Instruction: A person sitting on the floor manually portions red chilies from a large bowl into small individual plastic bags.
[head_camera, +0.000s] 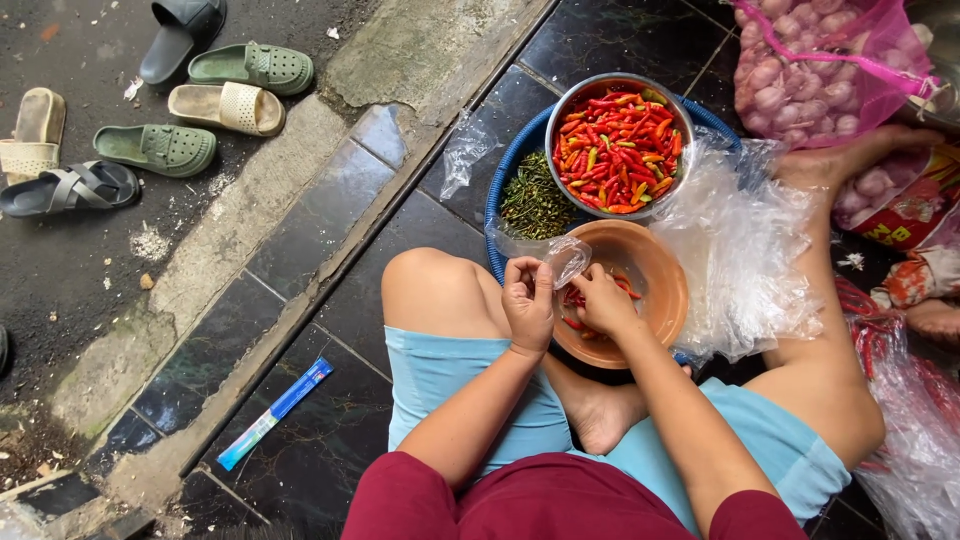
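both hands, left hand (528, 305) and right hand (603, 300), pinch a small chili (573, 296) over the brown bowl (655, 275). the metal bowl of chilies (619, 148) sits at twelve o'clock of it.

The things are carried by a dark tiled floor (330, 440). Beyond the hands (565, 300), a blue basket (515, 150) and clear plastic bags (740, 250) are laid on it. A blue tube (275, 413) is seen left of them. Sandals (160, 148) are scattered farther left on rough ground (70, 280).
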